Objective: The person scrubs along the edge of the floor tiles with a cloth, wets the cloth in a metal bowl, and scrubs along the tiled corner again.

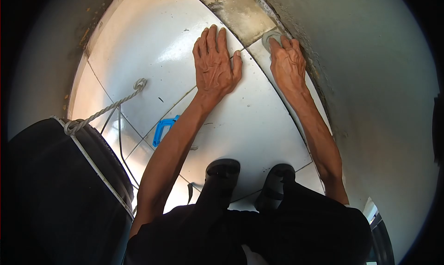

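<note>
My left hand [215, 64] lies flat on the white floor tiles [259, 108], fingers stretched out and thumb apart, holding nothing. To the right, beside the base of the grey wall, my right hand [287, 61] is pressed down on a grey-green scrubbing pad [270, 39]. Its fingers curl over the pad and partly hide it. Just past the pad runs a stained, yellowish strip of tile [240, 15], with a wet, whitish line where it meets the wall.
A blue plastic handle-like piece [162, 130] lies beside my left forearm. At left stands a black container [60, 186] with a knotted rope [108, 108] tied to its rim. My sandalled feet [223, 170] are below, and a grey wall [379, 103] curves along the right.
</note>
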The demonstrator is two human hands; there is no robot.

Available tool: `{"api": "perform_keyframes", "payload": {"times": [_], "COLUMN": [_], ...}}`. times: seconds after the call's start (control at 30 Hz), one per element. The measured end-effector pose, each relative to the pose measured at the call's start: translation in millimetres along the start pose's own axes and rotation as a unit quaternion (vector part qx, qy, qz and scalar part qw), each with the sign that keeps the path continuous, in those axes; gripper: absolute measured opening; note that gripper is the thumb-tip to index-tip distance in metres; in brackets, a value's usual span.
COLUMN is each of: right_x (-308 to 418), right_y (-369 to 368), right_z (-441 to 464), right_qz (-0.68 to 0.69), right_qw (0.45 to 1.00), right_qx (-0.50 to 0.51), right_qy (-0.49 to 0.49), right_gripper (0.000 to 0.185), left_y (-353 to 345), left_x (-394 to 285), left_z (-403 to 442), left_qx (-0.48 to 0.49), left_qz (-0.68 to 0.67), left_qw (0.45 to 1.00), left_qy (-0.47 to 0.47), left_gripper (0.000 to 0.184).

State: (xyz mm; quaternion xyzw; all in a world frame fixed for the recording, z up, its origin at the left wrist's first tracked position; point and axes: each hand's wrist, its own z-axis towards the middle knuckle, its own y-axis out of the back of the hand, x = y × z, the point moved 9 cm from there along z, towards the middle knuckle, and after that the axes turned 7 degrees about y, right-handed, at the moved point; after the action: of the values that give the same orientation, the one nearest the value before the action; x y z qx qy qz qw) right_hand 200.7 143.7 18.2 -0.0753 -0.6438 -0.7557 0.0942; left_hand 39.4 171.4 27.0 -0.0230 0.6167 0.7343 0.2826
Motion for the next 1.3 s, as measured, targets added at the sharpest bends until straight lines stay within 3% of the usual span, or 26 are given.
{"api": "perform_keyframes", "payload": {"times": [0.2,0.47,0.8,0.87,0.93,1.0,1.13,1.3], "right_x": [-1.7,0.1,-6.6,-5.9,-7.9,-4.5,-31.8,-45.7], "right_y": [-3.5,6.8,-3.2,5.1,10.8,27.9,64.0,44.4], "right_z": [2.2,-2.4,-1.3,14.7,14.8,-11.8,-84.0,-136.7], "right_qz": [-0.004,0.004,0.019,0.028,0.041,0.092,0.096,0.092], "right_qw": [0.999,1.000,0.999,0.998,0.998,0.993,0.994,0.995], "right_qx": [0.033,-0.006,0.006,-0.052,-0.045,-0.080,-0.046,0.049], "right_qy": [-0.026,-0.014,-0.037,-0.006,-0.008,0.010,-0.019,-0.007], "right_gripper": [0.019,0.013,0.016,0.018,0.022,0.025,0.032,0.033], "left_y": [0.0,0.3,-0.6,-0.4,-0.4,-0.2,0.1,0.8], "left_x": [1.5,0.0,0.1,-2.3,0.8,1.4,1.5,-0.3], "left_z": [-0.3,-0.8,-1.0,-1.5,-1.5,-2.1,-1.9,-1.4], "left_qx": [0.003,0.001,-0.007,-0.005,-0.013,-0.011,-0.006,-0.016], "left_qz": [-0.005,-0.010,0.006,0.007,0.002,0.004,0.000,0.003], "left_qw": [1.000,1.000,1.000,1.000,1.000,1.000,1.000,1.000], "left_qy": [0.006,0.004,-0.002,-0.002,-0.006,-0.007,0.003,-0.005], "left_gripper": [0.059,0.058,0.058,0.058,0.058,0.059,0.058,0.058]}}
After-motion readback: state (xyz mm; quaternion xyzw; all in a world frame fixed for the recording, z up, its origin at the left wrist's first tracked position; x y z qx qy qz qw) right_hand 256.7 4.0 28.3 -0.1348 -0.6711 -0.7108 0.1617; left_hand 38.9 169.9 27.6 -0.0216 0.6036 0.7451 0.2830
